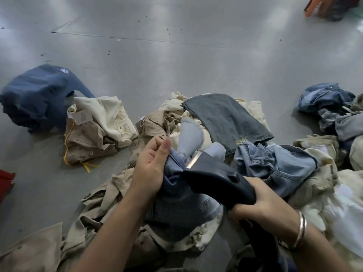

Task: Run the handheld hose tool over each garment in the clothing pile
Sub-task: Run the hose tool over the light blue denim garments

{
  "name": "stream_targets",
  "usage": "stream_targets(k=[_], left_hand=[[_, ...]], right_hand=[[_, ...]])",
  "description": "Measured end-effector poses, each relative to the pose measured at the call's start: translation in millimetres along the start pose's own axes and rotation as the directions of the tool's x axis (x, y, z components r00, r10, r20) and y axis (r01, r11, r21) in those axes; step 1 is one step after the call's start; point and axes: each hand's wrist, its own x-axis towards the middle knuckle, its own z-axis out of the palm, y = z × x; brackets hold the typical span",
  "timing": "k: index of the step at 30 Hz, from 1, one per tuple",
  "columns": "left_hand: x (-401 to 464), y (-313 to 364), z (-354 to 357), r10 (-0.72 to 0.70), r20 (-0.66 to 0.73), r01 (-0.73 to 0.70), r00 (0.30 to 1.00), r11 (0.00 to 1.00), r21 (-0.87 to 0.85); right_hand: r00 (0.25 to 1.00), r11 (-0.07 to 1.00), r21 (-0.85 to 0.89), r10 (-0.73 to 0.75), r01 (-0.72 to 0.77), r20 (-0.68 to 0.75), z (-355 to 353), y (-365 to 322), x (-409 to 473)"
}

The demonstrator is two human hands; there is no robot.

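Left hand (151,169) fingers curled, pinching up a blue denim garment (176,193) mid-pile, right hand (261,203) wrapped round the black hose tool (216,177), nozzle right on the denim, so looks mid-pass; next probably needs the fabric pulled flatter, with plenty of bare floor (176,55) beyond the clothing pile (225,118).

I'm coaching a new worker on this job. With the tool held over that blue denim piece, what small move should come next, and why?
Probably slide the hose tool forward along the blue jeans. The right hand grips its handle with the nozzle at the denim, while the left hand pinches the fabric, holding it up.
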Motion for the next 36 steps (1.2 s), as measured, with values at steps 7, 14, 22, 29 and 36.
stream_targets(k=[7,14,22,29,36], left_hand=[[-1,-5,1,-0.053,0.022,0.054,0.998,0.997,-0.056],[-2,-9,2,-0.090,0.048,0.091,0.995,0.995,-0.033],[-4,-8,5,-0.149,0.054,0.153,0.987,0.985,-0.075],[-5,-14,8,0.160,-0.181,-0.094,0.970,0.940,0.327],[-6,-8,8,0.206,-0.175,-0.139,0.963,0.933,0.332]], right_hand=[[0.996,0.981,0.190,-0.012,0.028,-0.088,-3,1,0],[0.999,0.995,0.098,-0.009,0.012,-0.034,-1,0,3],[0.979,0.983,0.182,0.051,-0.015,-0.196,-4,4,8],[0.980,0.935,0.293,0.195,-0.198,0.042,2,5,0],[0.974,0.920,0.326,0.227,-0.217,0.007,2,6,7]])
